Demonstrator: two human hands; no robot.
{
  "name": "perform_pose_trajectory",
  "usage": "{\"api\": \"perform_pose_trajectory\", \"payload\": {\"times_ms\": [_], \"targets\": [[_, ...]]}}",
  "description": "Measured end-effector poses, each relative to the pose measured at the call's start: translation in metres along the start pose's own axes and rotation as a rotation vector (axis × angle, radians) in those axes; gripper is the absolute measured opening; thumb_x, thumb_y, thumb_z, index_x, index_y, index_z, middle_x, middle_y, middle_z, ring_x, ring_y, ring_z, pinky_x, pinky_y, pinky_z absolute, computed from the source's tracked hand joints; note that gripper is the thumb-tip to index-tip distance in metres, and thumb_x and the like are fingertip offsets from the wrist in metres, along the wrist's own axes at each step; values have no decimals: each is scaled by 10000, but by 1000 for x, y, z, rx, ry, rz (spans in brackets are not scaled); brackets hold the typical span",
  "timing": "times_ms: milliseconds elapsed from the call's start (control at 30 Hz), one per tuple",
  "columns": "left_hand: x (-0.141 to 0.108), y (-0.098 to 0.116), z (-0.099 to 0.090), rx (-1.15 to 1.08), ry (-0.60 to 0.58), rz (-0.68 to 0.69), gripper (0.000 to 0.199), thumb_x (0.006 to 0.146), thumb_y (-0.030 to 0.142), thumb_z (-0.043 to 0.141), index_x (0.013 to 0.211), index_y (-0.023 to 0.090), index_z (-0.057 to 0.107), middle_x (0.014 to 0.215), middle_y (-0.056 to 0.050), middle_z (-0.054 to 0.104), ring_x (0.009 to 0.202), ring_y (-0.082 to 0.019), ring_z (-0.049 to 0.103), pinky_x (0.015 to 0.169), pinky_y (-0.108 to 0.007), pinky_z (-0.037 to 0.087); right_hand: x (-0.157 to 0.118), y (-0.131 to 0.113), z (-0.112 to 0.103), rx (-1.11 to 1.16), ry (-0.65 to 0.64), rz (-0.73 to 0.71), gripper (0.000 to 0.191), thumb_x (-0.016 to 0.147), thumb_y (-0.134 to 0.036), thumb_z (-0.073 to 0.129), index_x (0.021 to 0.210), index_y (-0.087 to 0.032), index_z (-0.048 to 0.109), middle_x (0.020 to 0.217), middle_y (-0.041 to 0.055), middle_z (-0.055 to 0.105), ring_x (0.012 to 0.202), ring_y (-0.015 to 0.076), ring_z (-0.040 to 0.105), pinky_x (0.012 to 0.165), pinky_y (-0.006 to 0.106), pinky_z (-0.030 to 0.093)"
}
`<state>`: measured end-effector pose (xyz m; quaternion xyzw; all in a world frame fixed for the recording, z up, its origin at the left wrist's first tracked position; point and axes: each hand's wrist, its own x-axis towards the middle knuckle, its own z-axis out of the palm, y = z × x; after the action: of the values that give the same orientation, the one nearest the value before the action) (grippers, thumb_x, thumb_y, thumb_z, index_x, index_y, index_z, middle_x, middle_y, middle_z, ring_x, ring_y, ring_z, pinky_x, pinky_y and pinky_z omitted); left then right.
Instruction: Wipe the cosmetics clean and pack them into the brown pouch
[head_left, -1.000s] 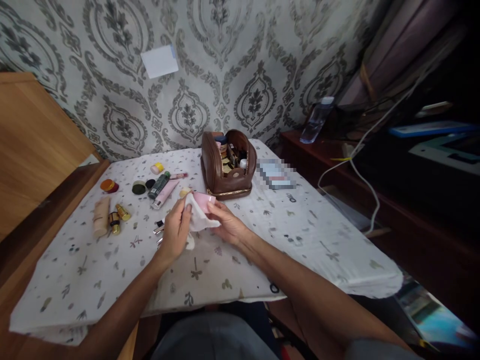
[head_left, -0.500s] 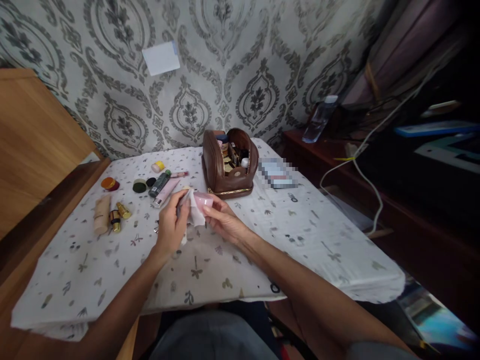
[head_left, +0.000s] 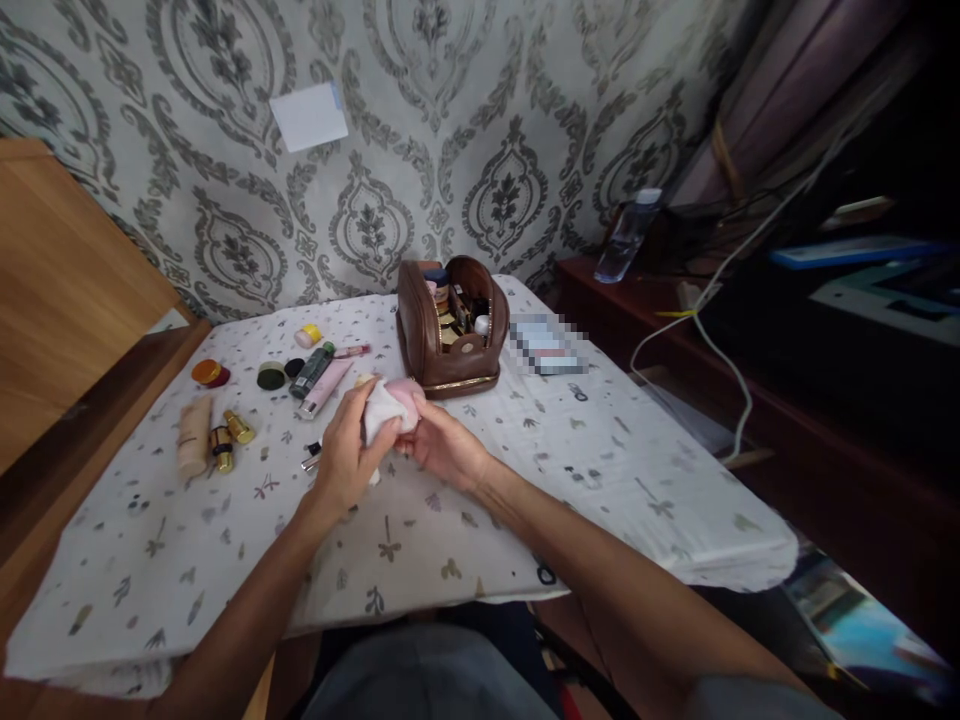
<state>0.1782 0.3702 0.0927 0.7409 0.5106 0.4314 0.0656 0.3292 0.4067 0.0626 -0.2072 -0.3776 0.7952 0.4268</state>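
Close in front of me, over the table, my left hand [head_left: 351, 440] presses a white wipe [head_left: 384, 412] against a small pink container [head_left: 406, 397]. Fingers of my right hand [head_left: 442, 440] grip that pink container from its right side. The wipe covers much of it, so its exact kind is hidden. Just left of my left hand lies a small silver-and-black item [head_left: 310, 458], partly covered by the hand. A pink tube [head_left: 327, 388] and a dark green tube [head_left: 312, 370] lie beyond it. Behind my hands stands an unzipped brown cosmetic bag [head_left: 456, 335] filled with toiletries.
On the patterned tablecloth [head_left: 315, 600], a beige tube [head_left: 195, 437], gold-capped bottles [head_left: 223, 448], an amber jar [head_left: 211, 373], a dark jar [head_left: 271, 375] and a yellow-and-pink jar [head_left: 307, 335] lie left. A water bottle [head_left: 628, 236] stands on the side cabinet at right.
The pink container has turned in my hands, now showing a rounded end. My left thumb has moved down across the wipe. The whole view has shifted slightly.
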Motion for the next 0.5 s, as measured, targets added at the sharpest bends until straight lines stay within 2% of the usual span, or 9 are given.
{"api": "perform_pose_trajectory", "payload": {"times_ms": [100, 233, 400, 500], "targets": [[-3, -5, 4, -46, 6, -45, 425, 959, 382, 520, 1325, 167, 514, 1266, -132, 645, 1190, -267, 609, 1011, -417, 485, -1, -5, 2, 122, -12, 37, 436, 748, -571, 754, 916, -172, 711, 799, 36, 699, 735, 148, 610, 637, 249, 451], [-8, -9, 10, -64, 42, 5, 469, 960, 373, 533, 1385, 191, 456, 1383, -140, 572, 1325, -279, 517, 1111, -458, 409, -3, -6, 6, 156, -16, 12, 414, 672, -503, 848, 873, -162, 726, 731, -6, 671, 672, 105, 570, 594, 208, 414], [-12, -10, 13, 32, 44, 97, 699, 884, 407, 661, 1466, 207, 330, 1412, -157, 509, 1344, -305, 490, 1090, -470, 435, -6, -2, 10, 143, -58, 9, 409, 641, -489, 874, 844, -163, 731, 766, 4, 695, 734, 126, 607, 755, 248, 475], [-11, -12, 12, 99, 74, 147, 747, 847, 420, 702, 1458, 208, 329, 1364, -153, 525, 1291, -309, 529, 1039, -454, 475, -6, 1, 9, 121, -95, 49, 417, 661, -526, 850, 847, -174, 728, 773, 9, 699, 763, 147, 619, 757, 262, 480]]}}
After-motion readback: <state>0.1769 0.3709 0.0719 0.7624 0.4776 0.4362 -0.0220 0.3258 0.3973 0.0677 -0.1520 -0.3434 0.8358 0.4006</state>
